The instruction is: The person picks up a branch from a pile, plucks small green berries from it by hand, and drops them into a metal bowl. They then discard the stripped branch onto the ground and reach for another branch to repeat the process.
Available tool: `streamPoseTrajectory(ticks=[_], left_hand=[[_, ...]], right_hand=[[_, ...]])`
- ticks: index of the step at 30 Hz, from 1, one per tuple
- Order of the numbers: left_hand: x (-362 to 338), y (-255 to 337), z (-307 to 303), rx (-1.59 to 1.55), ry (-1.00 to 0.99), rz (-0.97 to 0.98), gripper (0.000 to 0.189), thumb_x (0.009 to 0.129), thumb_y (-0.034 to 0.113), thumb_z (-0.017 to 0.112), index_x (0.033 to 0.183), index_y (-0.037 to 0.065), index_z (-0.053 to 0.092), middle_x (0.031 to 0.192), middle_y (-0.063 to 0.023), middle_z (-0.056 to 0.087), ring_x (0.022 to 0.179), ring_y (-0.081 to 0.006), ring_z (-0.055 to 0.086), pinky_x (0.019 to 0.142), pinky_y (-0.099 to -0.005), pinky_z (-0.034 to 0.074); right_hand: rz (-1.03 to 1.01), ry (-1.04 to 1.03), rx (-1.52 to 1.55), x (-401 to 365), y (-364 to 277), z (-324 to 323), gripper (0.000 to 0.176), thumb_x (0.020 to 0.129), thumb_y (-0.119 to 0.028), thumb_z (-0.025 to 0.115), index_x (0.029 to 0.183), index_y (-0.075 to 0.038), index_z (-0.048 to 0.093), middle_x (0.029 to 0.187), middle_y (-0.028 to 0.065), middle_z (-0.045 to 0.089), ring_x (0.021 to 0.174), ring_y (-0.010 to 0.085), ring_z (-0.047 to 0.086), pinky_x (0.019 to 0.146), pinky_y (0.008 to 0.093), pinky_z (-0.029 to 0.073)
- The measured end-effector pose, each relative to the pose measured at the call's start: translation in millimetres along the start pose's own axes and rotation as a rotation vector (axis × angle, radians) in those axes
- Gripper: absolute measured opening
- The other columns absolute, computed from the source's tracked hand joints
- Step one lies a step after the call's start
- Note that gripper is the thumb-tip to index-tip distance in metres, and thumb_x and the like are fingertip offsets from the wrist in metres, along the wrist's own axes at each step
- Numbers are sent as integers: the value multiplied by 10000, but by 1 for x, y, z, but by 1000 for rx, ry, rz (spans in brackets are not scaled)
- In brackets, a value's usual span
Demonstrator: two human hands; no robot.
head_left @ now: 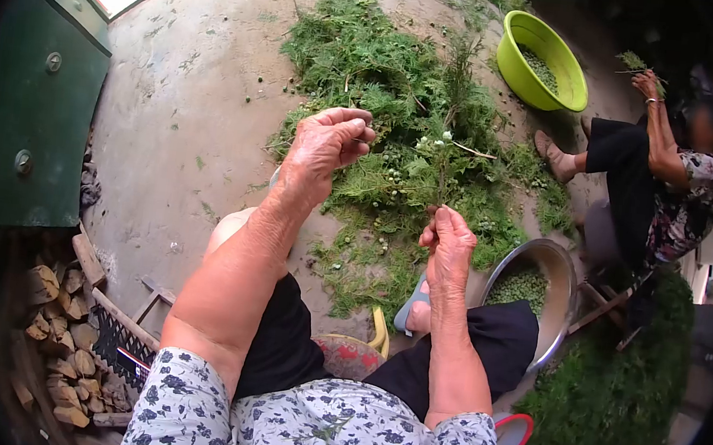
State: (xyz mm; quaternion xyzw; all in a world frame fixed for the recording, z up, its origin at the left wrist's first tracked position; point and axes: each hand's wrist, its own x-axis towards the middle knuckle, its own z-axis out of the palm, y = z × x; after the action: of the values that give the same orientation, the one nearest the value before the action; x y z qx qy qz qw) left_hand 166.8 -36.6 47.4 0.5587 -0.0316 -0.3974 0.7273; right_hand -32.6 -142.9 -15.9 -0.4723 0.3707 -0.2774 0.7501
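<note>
My right hand (pixel 450 245) is closed round the stem of an evergreen sprig (pixel 445 167), which points away from me and has pale, roundish seed cones on it. To its left, my left hand (pixel 332 143) is raised with thumb and fingers pinched together; whatever lies between them is hidden. Beneath both hands spreads a heap of cut evergreen branches (pixel 353 48) with small round cones among them. By my right knee stands a metal basin (pixel 565 283) holding many small green cones.
A lime-green tub (pixel 566 92) with green cones stands at the back right. A seated co-worker (pixel 682 187) holds a sprig. More greenery (pixel 614 415) lies at lower right. Split firewood (pixel 72 362) and a dark green cabinet (pixel 25 109) are on the left. A yellow-handled container (pixel 347 356) sits between my legs.
</note>
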Motion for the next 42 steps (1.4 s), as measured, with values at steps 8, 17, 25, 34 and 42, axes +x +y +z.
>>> streamPoseTrajectory(ticks=[8, 17, 25, 34, 42], left_hand=[[-27, -36, -1, 20, 37, -105, 289, 825, 0, 528, 1114, 0, 536, 955, -76, 612, 751, -125, 592, 660, -235, 494], [-91, -47, -6, -81, -164, -230, 251, 807, 66, 595, 1056, 71, 561, 976, -2, 595, 923, -150, 532, 818, -347, 408], [-122, -73, -9, -85, -79, -1, 243, 782, 168, 663, 972, 20, 634, 868, 5, 622, 820, -81, 498, 772, -276, 386], [-116, -85, -18, 180, 4, 317, 166, 854, 197, 590, 833, 32, 583, 732, 35, 483, 693, -59, 407, 629, -244, 332], [-124, -76, -16, 609, -236, 505, 155, 846, 141, 528, 779, 2, 531, 604, -7, 422, 575, -80, 392, 544, -254, 355]], right_hand=[[242, -278, 451, -50, -11, -1, 204, 862, -209, 584, 899, -9, 575, 666, 33, 512, 549, 154, 485, 508, 304, 405], [519, -537, 627, -95, 7, 2, 239, 832, -293, 594, 891, -62, 612, 676, 21, 467, 566, 148, 438, 522, 286, 368], [662, -499, 582, -124, 36, 5, 254, 820, -303, 615, 892, -61, 598, 702, 29, 459, 594, 161, 451, 541, 295, 364], [521, -598, 155, -131, 23, 9, 272, 846, -278, 601, 965, -33, 597, 863, 53, 605, 652, 140, 543, 527, 247, 415], [-68, -61, -243, -98, -1, -24, 188, 873, -159, 567, 1007, -29, 582, 788, -2, 586, 617, 41, 517, 532, 188, 409]])
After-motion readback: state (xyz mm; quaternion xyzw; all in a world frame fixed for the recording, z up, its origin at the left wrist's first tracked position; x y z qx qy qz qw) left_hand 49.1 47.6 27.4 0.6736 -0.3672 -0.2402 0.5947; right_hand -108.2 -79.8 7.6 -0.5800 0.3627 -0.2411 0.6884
